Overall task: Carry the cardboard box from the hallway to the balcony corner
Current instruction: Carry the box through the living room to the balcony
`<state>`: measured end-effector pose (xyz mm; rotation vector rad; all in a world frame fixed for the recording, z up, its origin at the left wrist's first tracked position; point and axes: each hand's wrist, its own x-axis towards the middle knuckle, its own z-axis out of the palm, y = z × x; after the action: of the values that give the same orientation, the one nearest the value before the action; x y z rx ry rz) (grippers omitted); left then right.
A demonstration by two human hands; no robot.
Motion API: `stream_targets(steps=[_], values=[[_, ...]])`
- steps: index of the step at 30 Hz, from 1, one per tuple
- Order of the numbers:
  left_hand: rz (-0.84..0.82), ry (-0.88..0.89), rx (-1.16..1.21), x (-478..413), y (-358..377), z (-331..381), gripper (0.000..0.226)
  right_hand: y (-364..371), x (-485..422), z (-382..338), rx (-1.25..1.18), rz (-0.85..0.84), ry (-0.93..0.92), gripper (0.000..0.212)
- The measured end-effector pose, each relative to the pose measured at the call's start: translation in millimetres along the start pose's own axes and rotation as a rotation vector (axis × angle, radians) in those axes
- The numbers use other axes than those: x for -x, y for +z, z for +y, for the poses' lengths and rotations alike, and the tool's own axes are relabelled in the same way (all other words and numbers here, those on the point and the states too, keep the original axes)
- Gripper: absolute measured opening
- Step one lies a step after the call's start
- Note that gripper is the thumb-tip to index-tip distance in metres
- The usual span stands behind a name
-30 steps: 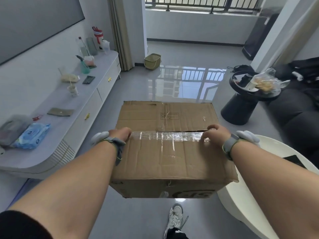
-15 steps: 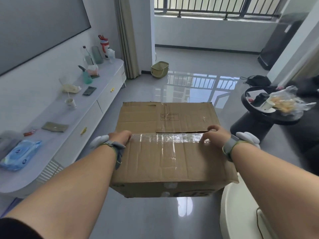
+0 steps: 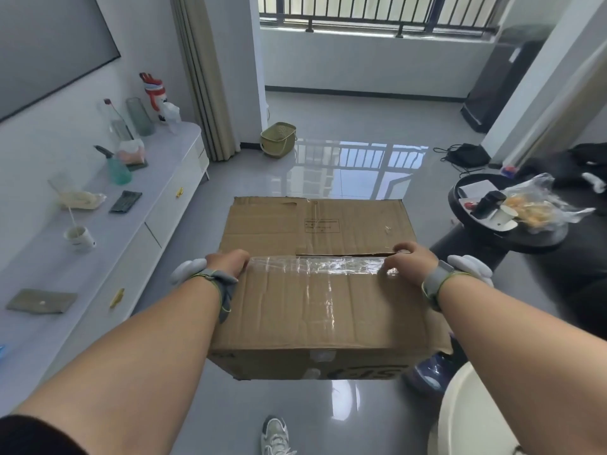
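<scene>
A brown cardboard box (image 3: 315, 303) with clear tape across its top flaps hangs in the air in front of me, above the grey floor. My left hand (image 3: 226, 262) grips its left top edge, fingers curled over the flap. My right hand (image 3: 410, 262) grips the right top edge the same way. Both wrists wear grey straps. The balcony (image 3: 361, 106) with a railed window lies straight ahead, past the box.
A long white cabinet (image 3: 138, 224) with cups, bottles and small items runs along the left wall. A black round side table (image 3: 512, 238) with a plastic bag stands right, and a white round table (image 3: 466, 415) at the lower right. A small green basket (image 3: 278, 139) sits by the curtain.
I have walked forward with the box; the cabinet, side table and balcony have come closer. Both hands keep the same grip on the box.
</scene>
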<state>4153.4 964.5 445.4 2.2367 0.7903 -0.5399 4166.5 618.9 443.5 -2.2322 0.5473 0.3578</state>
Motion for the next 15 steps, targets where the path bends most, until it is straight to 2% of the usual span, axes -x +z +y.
stream_targets(steps=[5, 9, 12, 15], values=[[-0.013, 0.085, -0.077, -54.3, -23.7, 46.0, 0.024, 0.4, -42.5, -35.6, -0.018, 0.052, 0.043, 0.064], [-0.024, 0.125, 0.001, -78.8, -32.8, 76.3, 0.019, -1.7, -67.2, -49.4, -0.055, 0.072, 0.07, 0.067], [-0.033, 0.139, 0.194, -99.3, -31.2, 95.1, 0.021, -6.4, -88.0, -58.7, -0.063, 0.082, 0.075, 0.064], [-0.071, 0.166, 0.215, -121.9, -27.7, 115.7, 0.021, -12.9, -114.9, -65.2, -0.056, 0.083, 0.078, 0.061]])
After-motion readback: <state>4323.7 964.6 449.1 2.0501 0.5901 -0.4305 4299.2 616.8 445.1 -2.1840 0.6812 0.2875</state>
